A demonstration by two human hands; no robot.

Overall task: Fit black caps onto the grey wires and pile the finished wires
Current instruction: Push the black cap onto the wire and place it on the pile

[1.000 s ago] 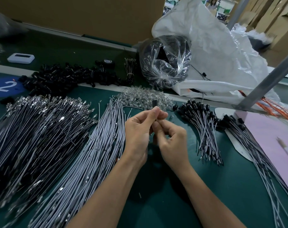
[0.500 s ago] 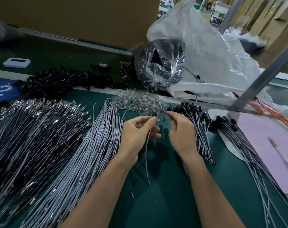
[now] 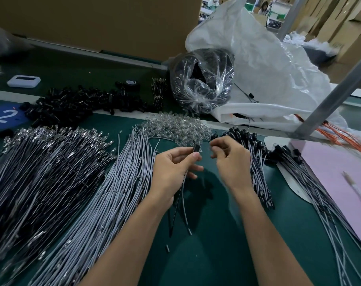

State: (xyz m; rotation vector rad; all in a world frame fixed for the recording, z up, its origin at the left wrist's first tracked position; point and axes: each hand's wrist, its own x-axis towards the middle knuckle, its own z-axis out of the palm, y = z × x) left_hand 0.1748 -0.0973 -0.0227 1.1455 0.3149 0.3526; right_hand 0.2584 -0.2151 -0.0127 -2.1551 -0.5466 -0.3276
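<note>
The black cap (image 3: 196, 147) is pinched by the left hand (image 3: 173, 170), with the grey wires (image 3: 184, 201) hung free for fitting. At 3 o'clock the right hand (image 3: 232, 162) is curled, its contents blurred.

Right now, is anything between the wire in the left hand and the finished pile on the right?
Only the person's own right hand, which hangs between the wire pinched in the left hand and the finished pile. Nothing else visible blocks it.

One black cap (image 3: 196, 148) sits atop a grey wire (image 3: 183, 195) dangling dead centre. Spare caps (image 3: 76, 102) heaped at 10 o'clock, bare wires (image 3: 113, 193) fanned at 8, capped wires (image 3: 256, 162) piled at 3.
</note>
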